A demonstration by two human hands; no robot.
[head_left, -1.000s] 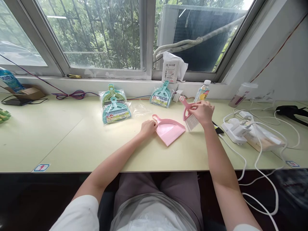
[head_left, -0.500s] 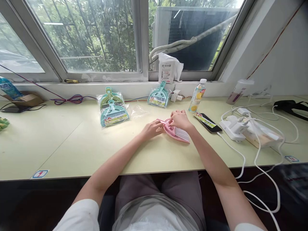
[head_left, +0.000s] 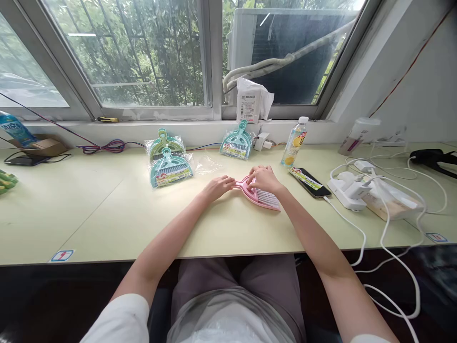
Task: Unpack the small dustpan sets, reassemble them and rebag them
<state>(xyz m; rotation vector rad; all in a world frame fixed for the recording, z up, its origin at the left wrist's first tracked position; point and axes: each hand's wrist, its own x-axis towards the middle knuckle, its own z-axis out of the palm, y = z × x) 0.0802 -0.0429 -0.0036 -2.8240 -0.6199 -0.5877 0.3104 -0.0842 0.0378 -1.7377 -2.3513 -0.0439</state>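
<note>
A small pink dustpan [head_left: 250, 197] lies on the table, its handle pointing left. A pink hand brush [head_left: 268, 198] with pale bristles rests in it. My left hand [head_left: 219, 187] is closed round the handle end, its fingertips hiding part of it. From above, my right hand [head_left: 264, 179] grips the brush's pink body near the middle, fingers bent down onto it. Just behind my left hand lies a clear plastic wrapper [head_left: 207, 164].
Wrapped green and teal dustpan sets [head_left: 170, 172] stand at the back left, another teal set [head_left: 236, 143] at the back centre. Right of my hands are a drink bottle [head_left: 294, 143], a phone [head_left: 313, 185] under a label card, and a power strip [head_left: 346, 193] with loose white cables.
My left hand has shifted slightly left and its fingers have straightened onto the handle end, showing more of the handle. My right hand stays on the brush.
</note>
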